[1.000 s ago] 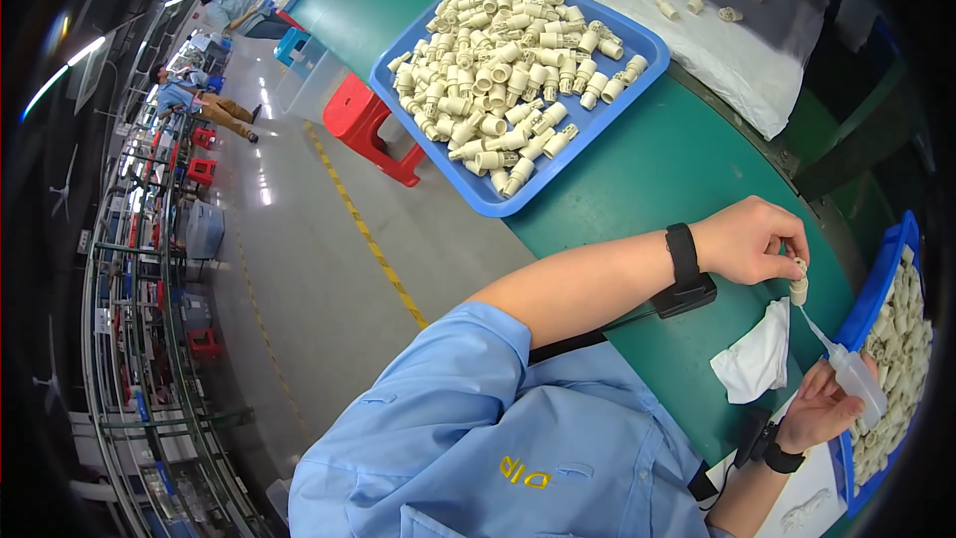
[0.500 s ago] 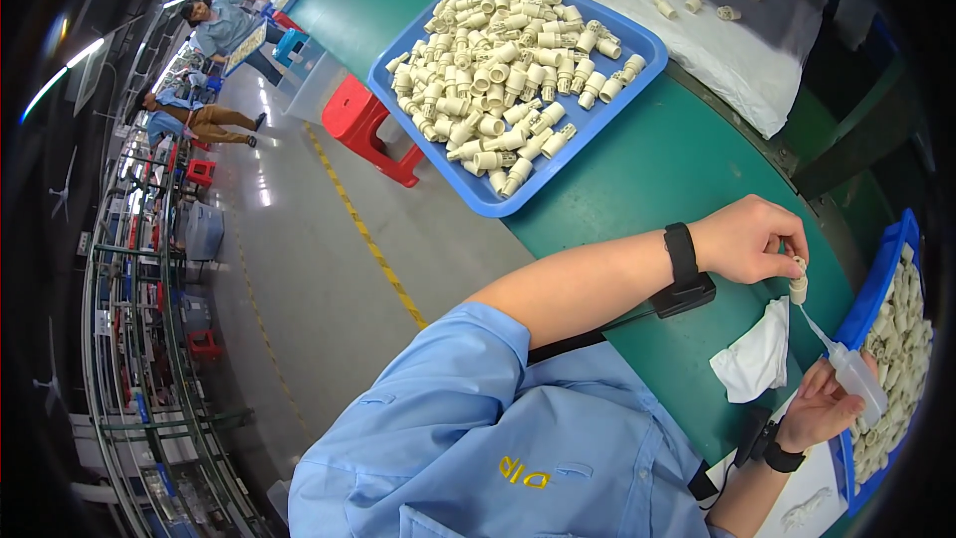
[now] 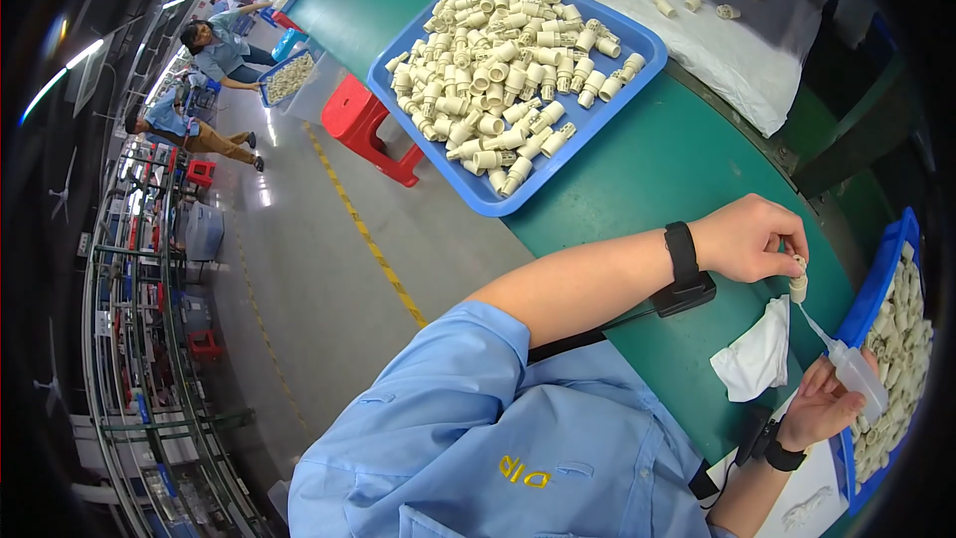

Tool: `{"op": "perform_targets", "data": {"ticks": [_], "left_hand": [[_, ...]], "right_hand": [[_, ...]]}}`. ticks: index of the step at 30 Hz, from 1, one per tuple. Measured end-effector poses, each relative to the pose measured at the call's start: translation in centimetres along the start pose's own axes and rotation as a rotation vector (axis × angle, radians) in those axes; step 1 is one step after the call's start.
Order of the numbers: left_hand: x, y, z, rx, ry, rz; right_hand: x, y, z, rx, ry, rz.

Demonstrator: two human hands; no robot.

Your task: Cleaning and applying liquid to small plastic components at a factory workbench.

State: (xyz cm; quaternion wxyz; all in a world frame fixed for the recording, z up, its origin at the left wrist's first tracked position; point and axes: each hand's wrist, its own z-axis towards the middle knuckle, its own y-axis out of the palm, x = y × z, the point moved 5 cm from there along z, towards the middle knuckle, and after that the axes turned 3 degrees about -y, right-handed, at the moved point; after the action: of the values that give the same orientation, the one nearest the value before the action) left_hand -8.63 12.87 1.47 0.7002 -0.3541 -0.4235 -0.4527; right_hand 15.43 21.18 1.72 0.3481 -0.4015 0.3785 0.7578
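Observation:
My left hand [image 3: 752,241] is closed, pinching a small cream plastic fitting [image 3: 798,288] between thumb and fingertips above the green table. Below it, my right hand [image 3: 823,406] wraps around a translucent squeeze bottle [image 3: 858,381] with a long thin nozzle [image 3: 814,325]. The nozzle tip is at the lower end of the fitting; whether it goes inside is too small to tell. A crumpled white cloth or tissue [image 3: 754,357] lies on the table beside both hands. To the right of my right hand stands a blue tray [image 3: 848,473] full of similar cream fittings.
A larger blue tray [image 3: 488,201] heaped with cream fittings sits farther off on the green table [image 3: 637,189]. Several loose fittings lie on a white sheet [image 3: 757,90] beyond. A red stool [image 3: 355,112] stands left of the table. Two people [image 3: 221,52] are in the aisle.
My hands, the fitting and the bottle hold almost still. In the background, one person has swung a blue tray of parts to the right, and the other person has shifted slightly.

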Motion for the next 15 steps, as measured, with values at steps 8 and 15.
{"op": "perform_targets", "data": {"ticks": [8,15], "left_hand": [[0.11,0.00,-0.03,-0.029,-0.038,0.031],[0.17,-0.03,-0.03,-0.030,-0.045,0.032]], "right_hand": [[-0.01,0.19,0.04,0.004,-0.001,-0.015],[-0.11,0.40,0.03,0.004,-0.004,-0.022]]}}
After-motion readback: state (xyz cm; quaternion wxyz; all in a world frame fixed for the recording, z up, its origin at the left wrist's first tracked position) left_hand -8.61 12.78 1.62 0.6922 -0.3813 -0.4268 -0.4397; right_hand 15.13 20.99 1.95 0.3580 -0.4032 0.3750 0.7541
